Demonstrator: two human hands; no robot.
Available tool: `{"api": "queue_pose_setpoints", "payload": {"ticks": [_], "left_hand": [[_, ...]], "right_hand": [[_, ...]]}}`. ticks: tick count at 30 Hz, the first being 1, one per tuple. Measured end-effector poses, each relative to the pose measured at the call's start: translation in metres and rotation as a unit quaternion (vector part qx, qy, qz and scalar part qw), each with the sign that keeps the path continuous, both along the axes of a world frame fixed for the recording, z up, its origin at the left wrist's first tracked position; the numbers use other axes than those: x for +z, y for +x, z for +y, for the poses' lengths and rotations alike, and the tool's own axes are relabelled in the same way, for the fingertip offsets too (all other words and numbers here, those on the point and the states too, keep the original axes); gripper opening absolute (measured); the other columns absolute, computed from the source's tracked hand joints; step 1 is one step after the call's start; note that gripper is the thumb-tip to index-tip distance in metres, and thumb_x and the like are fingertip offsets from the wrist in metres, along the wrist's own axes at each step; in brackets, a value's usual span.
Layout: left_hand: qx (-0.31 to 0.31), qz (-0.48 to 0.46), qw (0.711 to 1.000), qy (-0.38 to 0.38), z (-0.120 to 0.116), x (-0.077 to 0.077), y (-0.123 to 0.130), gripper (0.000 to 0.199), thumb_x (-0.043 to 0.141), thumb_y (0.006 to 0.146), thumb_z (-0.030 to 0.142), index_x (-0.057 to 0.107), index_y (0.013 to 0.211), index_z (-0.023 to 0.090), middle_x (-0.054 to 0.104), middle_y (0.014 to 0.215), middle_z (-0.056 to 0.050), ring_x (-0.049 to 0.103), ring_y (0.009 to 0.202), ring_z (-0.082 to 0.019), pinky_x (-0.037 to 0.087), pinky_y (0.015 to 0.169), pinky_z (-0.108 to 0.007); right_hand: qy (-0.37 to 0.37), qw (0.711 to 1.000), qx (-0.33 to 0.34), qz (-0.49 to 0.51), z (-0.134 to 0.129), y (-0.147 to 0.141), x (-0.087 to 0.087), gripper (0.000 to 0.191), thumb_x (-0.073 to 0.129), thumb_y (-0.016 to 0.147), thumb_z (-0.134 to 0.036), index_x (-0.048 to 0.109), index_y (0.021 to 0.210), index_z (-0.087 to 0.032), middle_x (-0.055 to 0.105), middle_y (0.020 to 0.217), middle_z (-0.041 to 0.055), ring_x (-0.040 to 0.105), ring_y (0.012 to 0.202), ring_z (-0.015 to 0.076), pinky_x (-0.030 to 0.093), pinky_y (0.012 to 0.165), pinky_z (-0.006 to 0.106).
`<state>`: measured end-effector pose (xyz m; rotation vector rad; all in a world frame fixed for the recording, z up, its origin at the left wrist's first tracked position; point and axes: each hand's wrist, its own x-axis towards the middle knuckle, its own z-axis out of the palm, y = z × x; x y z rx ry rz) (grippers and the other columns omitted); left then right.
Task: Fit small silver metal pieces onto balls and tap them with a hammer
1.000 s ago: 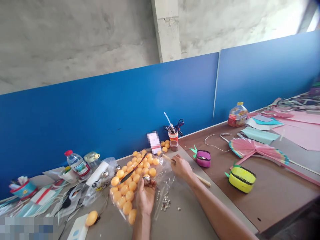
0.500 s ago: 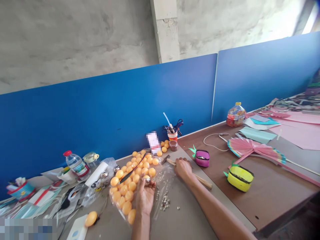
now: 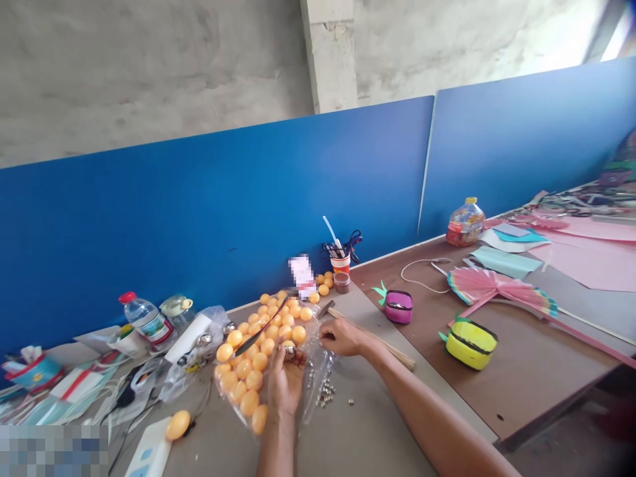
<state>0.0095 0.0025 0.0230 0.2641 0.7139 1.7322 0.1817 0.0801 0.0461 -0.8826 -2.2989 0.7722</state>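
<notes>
Beads [image 3: 325, 395], tiny silvery ones, lying loose on grey tabletop [image 3: 358, 424]. Left hand [image 3: 287, 385] facing palm up, half open, thumb and fingers loosely cradling shiny silver ball [image 3: 289, 350], so ball's sitting right at fingertips, touching. Clear bag of orange balls [image 3: 253, 379] lying just beside that hand. Right hand [image 3: 344, 336] hanging out near hammer [image 3: 388, 345], fingers curling in; honestly can't tell how tightly, or if they're pinching anything. Paper cup [image 3: 340, 264] standing farther back, holding pens, blue partition [image 3: 223, 218] rising behind.

Tabletop [image 3: 365, 407] lies open between loose beads [image 3: 325, 394] and right forearm [image 3: 415, 394] (itself a barrier before the hammer [image 3: 392, 349]).
</notes>
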Motion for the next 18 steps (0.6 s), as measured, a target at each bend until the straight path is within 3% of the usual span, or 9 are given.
{"api": "queue_pose_setpoints", "payload": {"ticks": [7,14,18], "left_hand": [[0.005,0.010,1.000,-0.002,-0.001,0.000,0.000,0.031,0.076,0.068,0.018,0.066,0.097,0.020,0.064,0.067,0.003,0.059,0.056,-0.011,0.050,0.059,-0.025],[0.004,0.038,0.999,0.004,-0.001,-0.002,-0.002,0.028,0.072,0.071,0.018,0.065,0.098,0.020,0.063,0.067,0.003,0.059,0.055,-0.011,0.050,0.058,-0.025],[-0.008,0.039,0.999,-0.009,0.000,-0.002,-0.001,0.029,0.071,0.073,0.019,0.064,0.101,0.020,0.063,0.068,0.002,0.059,0.056,-0.011,0.051,0.058,-0.025]], "right_hand": [[-0.045,0.998,-0.037,0.024,0.000,-0.002,0.005,0.010,0.055,0.070,-0.011,0.063,0.069,-0.015,0.061,0.067,-0.0015,0.051,0.063,0.0108,0.038,0.059,0.021],[-0.029,0.997,0.025,-0.065,-0.015,-0.010,0.012,0.009,0.058,0.066,-0.009,0.061,0.061,-0.017,0.059,0.060,-0.0043,0.047,0.058,0.0089,0.034,0.055,0.019],[-0.036,0.995,0.038,-0.088,-0.034,-0.001,0.003,0.009,0.057,0.068,-0.012,0.063,0.063,-0.017,0.061,0.062,-0.0028,0.048,0.057,0.0096,0.034,0.054,0.020]]}}
